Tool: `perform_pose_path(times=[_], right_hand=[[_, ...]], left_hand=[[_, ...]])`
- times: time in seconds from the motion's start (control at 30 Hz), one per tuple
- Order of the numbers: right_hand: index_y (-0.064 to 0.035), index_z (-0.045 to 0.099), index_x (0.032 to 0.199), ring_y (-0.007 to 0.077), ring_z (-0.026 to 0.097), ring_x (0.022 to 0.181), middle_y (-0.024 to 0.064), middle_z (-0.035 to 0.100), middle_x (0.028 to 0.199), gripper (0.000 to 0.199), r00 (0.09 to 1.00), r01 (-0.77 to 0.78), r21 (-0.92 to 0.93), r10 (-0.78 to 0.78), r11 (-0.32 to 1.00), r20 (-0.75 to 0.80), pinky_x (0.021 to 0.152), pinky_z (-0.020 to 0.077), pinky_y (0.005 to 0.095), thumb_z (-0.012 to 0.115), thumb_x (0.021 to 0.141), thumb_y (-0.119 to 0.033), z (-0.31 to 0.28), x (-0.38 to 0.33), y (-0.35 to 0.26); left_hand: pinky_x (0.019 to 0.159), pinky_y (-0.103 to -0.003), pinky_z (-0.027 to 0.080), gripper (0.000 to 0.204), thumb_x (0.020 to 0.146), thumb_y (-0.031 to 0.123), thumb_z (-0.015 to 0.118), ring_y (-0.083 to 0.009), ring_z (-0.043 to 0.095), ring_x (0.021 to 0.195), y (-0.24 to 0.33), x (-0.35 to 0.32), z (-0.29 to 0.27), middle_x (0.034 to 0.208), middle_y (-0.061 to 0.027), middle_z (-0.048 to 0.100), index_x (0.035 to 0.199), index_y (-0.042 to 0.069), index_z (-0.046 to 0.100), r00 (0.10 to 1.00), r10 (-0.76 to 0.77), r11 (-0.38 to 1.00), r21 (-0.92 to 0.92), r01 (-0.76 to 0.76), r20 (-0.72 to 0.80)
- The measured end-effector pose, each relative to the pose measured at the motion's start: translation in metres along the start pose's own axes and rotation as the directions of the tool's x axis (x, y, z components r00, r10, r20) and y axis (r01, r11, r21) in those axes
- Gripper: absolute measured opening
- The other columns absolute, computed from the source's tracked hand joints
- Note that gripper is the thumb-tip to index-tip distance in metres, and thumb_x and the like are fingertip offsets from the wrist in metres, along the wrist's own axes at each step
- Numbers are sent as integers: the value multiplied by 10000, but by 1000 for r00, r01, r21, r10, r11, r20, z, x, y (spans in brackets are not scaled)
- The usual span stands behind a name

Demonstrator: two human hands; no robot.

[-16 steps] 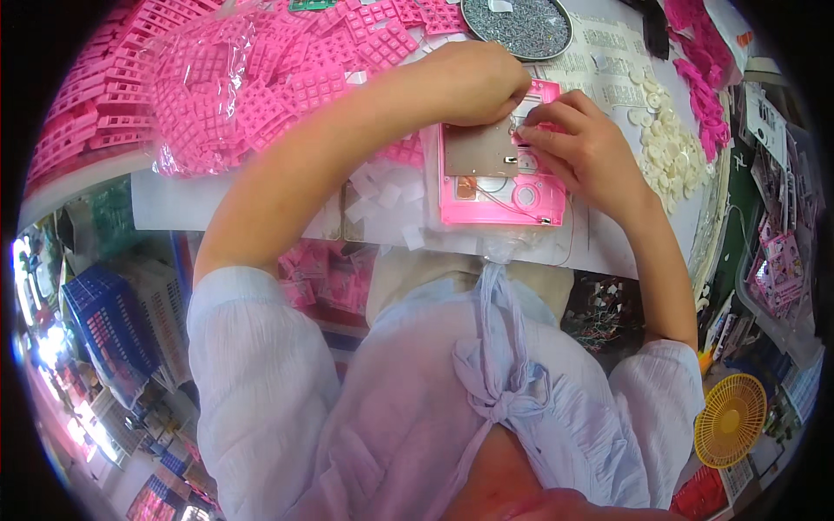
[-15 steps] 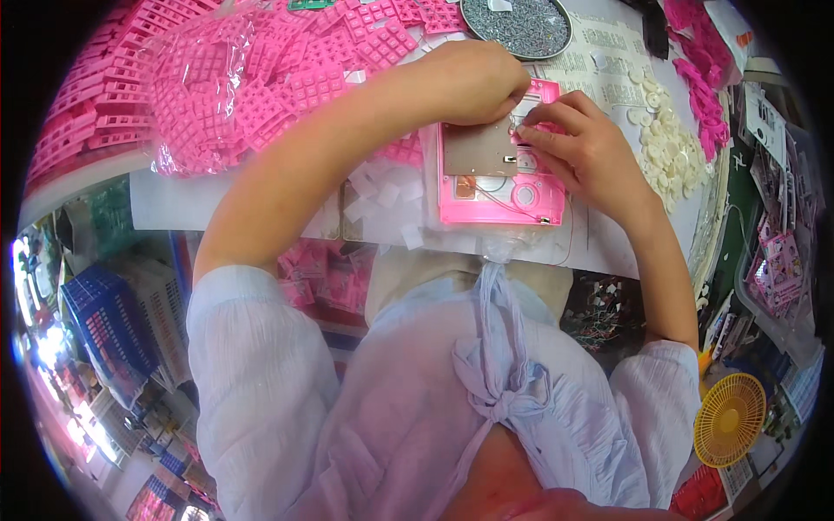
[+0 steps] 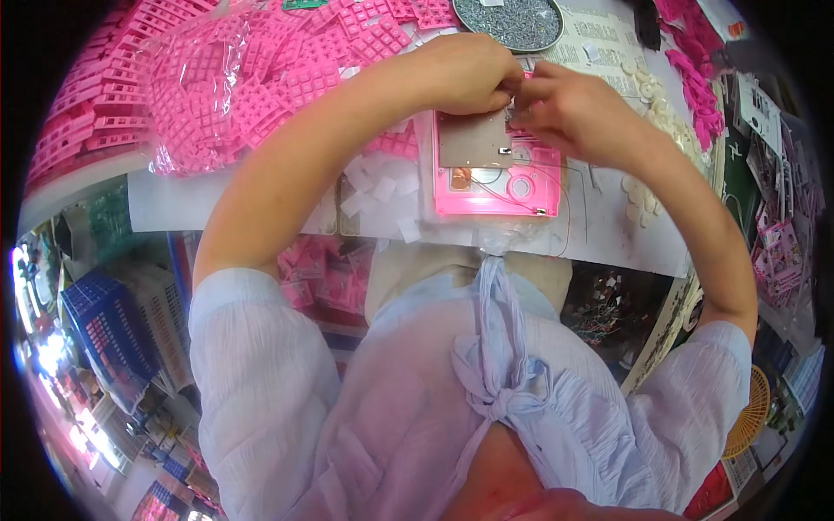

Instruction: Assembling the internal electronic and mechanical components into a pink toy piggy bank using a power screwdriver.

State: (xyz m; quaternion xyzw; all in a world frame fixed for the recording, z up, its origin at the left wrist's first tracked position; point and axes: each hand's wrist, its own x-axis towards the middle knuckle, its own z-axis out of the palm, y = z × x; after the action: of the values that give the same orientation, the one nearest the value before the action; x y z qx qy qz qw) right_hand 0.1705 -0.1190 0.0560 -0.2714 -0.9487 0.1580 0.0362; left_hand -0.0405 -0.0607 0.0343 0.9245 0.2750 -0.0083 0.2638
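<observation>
A white-covered surface (image 3: 174, 201) spans the far side of a crowded workplace, with a person in a pale blue shirt (image 3: 400, 391) seated at its near edge. Pink gridded plastic pieces (image 3: 304, 82) spread across the far left, beside a clear plastic bag (image 3: 200, 104) packed with more of them. Both bare hands meet right of center. The left hand (image 3: 473, 74) bends over the far end of a brown board, its fingers curled; whether they grip the board's edge cannot be told. The right hand (image 3: 582, 113) comes in from the right, fingers narrowed close together beside the board's right edge; whether anything is between them cannot be told. Under the hands, a pink plastic casing (image 3: 456, 207) lies on the surface near its edge, its near part exposed. On the far side sits a round dish (image 3: 559, 35) of small grey pieces, while white discs (image 3: 641, 204) are heaped to the right, partly behind the right forearm. The brown board (image 3: 473, 146) lies over the casing's left part. White slips (image 3: 382, 191) are scattered just left of the casing.
</observation>
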Motion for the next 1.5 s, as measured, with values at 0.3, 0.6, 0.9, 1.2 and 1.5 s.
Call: perform_pose_path(times=[0.3, 0.6, 0.9, 1.2, 1.5], right_hand=[[-50, 696, 998, 300, 590, 1008, 87, 642, 955, 252, 919, -149, 48, 156, 988, -362, 846, 536, 386, 721, 748, -64, 37, -12, -28], [-23, 685, 992, 311, 578, 1027, 100, 626, 965, 240, 870, -327, -2, 300, 945, -391, 871, 524, 395, 713, 758, -68, 45, -2, -49], [-32, 709, 949, 260, 667, 802, 90, 688, 881, 141, 733, -367, 349, 499, 862, -462, 719, 539, 382, 712, 855, -137, 25, 12, -31], [-13, 704, 997, 212, 670, 658, 106, 693, 861, 156, 659, -204, 612, 570, 764, -492, 603, 526, 315, 713, 903, -138, 37, 20, -31], [-34, 721, 1048, 284, 686, 777, 116, 714, 917, 175, 651, -235, 460, 490, 856, -580, 658, 553, 343, 674, 888, -87, 37, 13, -44]], left_hand=[[757, -455, 564, 187, 842, 201, 659, -327, 712, 873, 0, 3, 4, 920, -118, 741, 973, 102, 749, 999, 21, 1000, 15, -20, -33], [728, -431, 548, 258, 855, 302, 669, -315, 710, 850, -19, -24, -5, 906, -127, 744, 971, 89, 756, 767, -314, 949, -196, 245, -560], [815, -400, 476, 169, 829, 231, 748, -271, 652, 772, -7, -35, 34, 812, -66, 697, 891, 77, 719, 689, 0, 999, 37, 38, -725], [571, -293, 457, 123, 855, 137, 760, -132, 570, 614, 16, -47, 39, 730, -56, 649, 881, 39, 690, 691, -186, 943, -325, -75, -699], [638, -306, 481, 111, 863, 111, 754, -162, 621, 689, 12, -46, 45, 837, -70, 703, 936, 32, 725, 696, -187, 930, -353, -102, -693]])
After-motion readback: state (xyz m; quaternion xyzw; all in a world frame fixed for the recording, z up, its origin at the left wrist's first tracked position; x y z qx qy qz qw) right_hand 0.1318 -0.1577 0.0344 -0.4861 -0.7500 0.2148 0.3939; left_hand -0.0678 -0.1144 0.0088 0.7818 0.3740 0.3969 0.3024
